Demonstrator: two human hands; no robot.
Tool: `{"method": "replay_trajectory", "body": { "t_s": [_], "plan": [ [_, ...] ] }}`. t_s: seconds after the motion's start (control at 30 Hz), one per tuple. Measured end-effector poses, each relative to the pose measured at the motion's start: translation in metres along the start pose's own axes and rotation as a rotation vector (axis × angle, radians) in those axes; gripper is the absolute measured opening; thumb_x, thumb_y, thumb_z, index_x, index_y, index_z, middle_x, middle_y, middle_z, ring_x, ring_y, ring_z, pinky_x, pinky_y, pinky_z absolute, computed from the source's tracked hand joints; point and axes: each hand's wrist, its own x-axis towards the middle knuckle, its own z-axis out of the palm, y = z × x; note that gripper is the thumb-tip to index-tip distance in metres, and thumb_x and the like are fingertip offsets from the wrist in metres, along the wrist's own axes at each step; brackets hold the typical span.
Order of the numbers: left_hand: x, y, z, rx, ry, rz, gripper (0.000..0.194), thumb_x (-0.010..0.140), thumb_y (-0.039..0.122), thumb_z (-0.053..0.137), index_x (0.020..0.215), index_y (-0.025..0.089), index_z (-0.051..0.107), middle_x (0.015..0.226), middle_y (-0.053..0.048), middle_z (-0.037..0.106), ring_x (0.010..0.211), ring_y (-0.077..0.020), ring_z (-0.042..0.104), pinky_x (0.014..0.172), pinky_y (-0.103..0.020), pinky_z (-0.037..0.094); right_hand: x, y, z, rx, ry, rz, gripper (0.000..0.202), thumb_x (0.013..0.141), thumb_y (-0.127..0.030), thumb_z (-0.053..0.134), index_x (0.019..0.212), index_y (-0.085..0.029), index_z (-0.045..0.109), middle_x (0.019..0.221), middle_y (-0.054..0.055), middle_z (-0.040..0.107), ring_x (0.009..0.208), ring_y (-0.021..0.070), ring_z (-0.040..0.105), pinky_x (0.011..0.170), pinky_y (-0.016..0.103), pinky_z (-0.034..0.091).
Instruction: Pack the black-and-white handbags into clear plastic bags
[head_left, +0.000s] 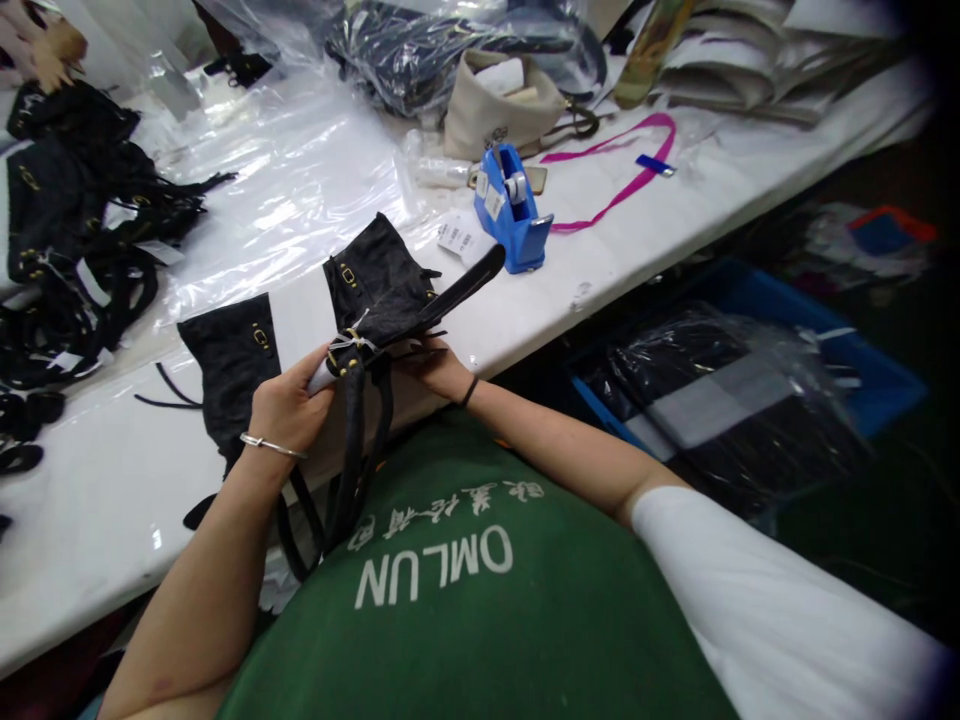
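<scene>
A black handbag [375, 275] with gold buckles lies at the table's front edge, a white paper band [304, 318] wrapped across its middle. My left hand [289, 405], with a silver bangle at the wrist, is closed on the bag at the band's lower end. Closed at the bag's near right side is my right hand [442, 370], its fingertips partly hidden under the bag. Black straps [352, 440] hang down between my hands over the table edge, and another strap [472, 285] sticks out to the right. White string is tied around the strap base.
A blue tape dispenser [517, 215] stands beyond the bag, near a pink lanyard [645, 180] and a beige pouch [495, 105]. More black bags [71, 200] pile up at left beside clear plastic sheets [300, 150]. A blue crate [892, 385] holds wrapped goods below right. Another person's hand [60, 50] is far left.
</scene>
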Motion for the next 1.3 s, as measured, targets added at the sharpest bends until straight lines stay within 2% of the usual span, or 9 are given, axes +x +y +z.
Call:
{"method": "replay_trajectory", "body": {
  "t_s": [0.17, 0.33, 0.53, 0.67, 0.8, 0.97, 1.13, 1.2, 1.3],
  "plan": [
    [0.001, 0.001, -0.004, 0.005, 0.025, -0.024, 0.052, 0.079, 0.03, 0.056, 0.13, 0.032, 0.067, 0.109, 0.006, 0.076, 0.099, -0.0229, 0.073, 0.092, -0.029, 0.056, -0.011, 0.003, 0.004, 0.052, -0.031, 0.083, 0.027, 0.074, -0.031, 0.077, 0.1, -0.023, 0.071, 0.098, 0.001, 0.075, 0.102, 0.0205, 0.068, 0.092, 0.032, 0.053],
    [-0.006, 0.0, 0.006, 0.004, 0.018, 0.004, 0.056, 0.08, 0.024, 0.057, 0.135, 0.034, 0.063, 0.117, 0.006, 0.074, 0.103, -0.0223, 0.072, 0.094, -0.029, 0.055, -0.04, -0.006, -0.04, 0.102, -0.009, 0.099, 0.028, 0.076, -0.039, 0.076, 0.093, -0.018, 0.068, 0.093, 0.003, 0.076, 0.093, 0.0199, 0.069, 0.088, 0.033, 0.052],
    [-0.028, 0.001, 0.057, 0.052, 0.039, 0.262, 0.062, 0.079, 0.01, 0.055, 0.14, 0.022, 0.059, 0.135, -0.006, 0.065, 0.119, -0.0244, 0.066, 0.103, -0.033, 0.052, -0.095, -0.028, -0.098, -0.32, 0.126, 0.06, 0.028, 0.08, -0.046, 0.075, 0.086, -0.02, 0.067, 0.074, -0.001, 0.068, 0.066, 0.0162, 0.062, 0.064, 0.027, 0.049],
    [-0.044, -0.001, 0.094, 0.074, 0.112, 0.443, 0.059, 0.085, 0.008, 0.049, 0.144, 0.016, 0.053, 0.144, -0.013, 0.055, 0.136, -0.0267, 0.052, 0.115, -0.042, 0.043, -0.116, -0.037, -0.106, -0.677, 0.098, -0.058, 0.018, 0.086, -0.038, 0.067, 0.088, -0.02, 0.067, 0.078, 0.001, 0.068, 0.069, 0.0174, 0.062, 0.069, 0.029, 0.051],
    [-0.051, -0.004, 0.105, 0.097, 0.132, 0.464, 0.058, 0.091, 0.01, 0.045, 0.149, 0.015, 0.046, 0.15, -0.015, 0.05, 0.142, -0.0277, 0.044, 0.118, -0.045, 0.04, -0.123, -0.062, -0.1, -0.746, 0.036, -0.1, 0.032, 0.087, -0.026, 0.061, 0.118, -0.022, 0.064, 0.103, 0.004, 0.072, 0.077, 0.0178, 0.067, 0.074, 0.029, 0.054],
    [-0.052, -0.004, 0.105, 0.09, 0.119, 0.485, 0.058, 0.092, 0.01, 0.044, 0.15, 0.011, 0.043, 0.152, -0.017, 0.046, 0.145, -0.0291, 0.039, 0.119, -0.047, 0.038, -0.088, -0.105, -0.073, -0.462, -0.117, 0.052, 0.025, 0.087, -0.031, 0.064, 0.11, -0.023, 0.067, 0.102, 0.004, 0.073, 0.074, 0.0168, 0.068, 0.067, 0.028, 0.056],
    [-0.051, -0.008, 0.108, 0.092, 0.104, 0.497, 0.06, 0.093, 0.01, 0.042, 0.152, 0.012, 0.039, 0.154, -0.017, 0.043, 0.147, -0.0288, 0.035, 0.12, -0.049, 0.037, -0.006, -0.093, -0.036, 0.101, -0.411, 0.312, 0.034, 0.08, -0.043, 0.075, 0.103, -0.02, 0.065, 0.106, 0.006, 0.075, 0.098, 0.0191, 0.071, 0.09, 0.033, 0.057],
    [-0.051, -0.01, 0.109, 0.099, 0.102, 0.509, 0.061, 0.093, 0.009, 0.041, 0.153, 0.013, 0.037, 0.154, -0.016, 0.043, 0.147, -0.028, 0.034, 0.12, -0.049, 0.037, 0.016, -0.076, -0.026, 0.112, -0.423, 0.36, 0.034, 0.077, -0.04, 0.079, 0.1, -0.02, 0.065, 0.103, 0.007, 0.075, 0.096, 0.0187, 0.072, 0.091, 0.034, 0.057],
    [-0.051, -0.009, 0.109, 0.127, 0.099, 0.513, 0.058, 0.094, 0.01, 0.041, 0.151, 0.012, 0.04, 0.153, -0.017, 0.045, 0.147, -0.0281, 0.035, 0.119, -0.049, 0.038, 0.033, -0.05, -0.018, -0.248, -0.263, 0.308, 0.023, 0.086, -0.042, 0.071, 0.088, -0.02, 0.062, 0.077, 0.003, 0.073, 0.069, 0.0178, 0.071, 0.074, 0.033, 0.058]
  ]
}}
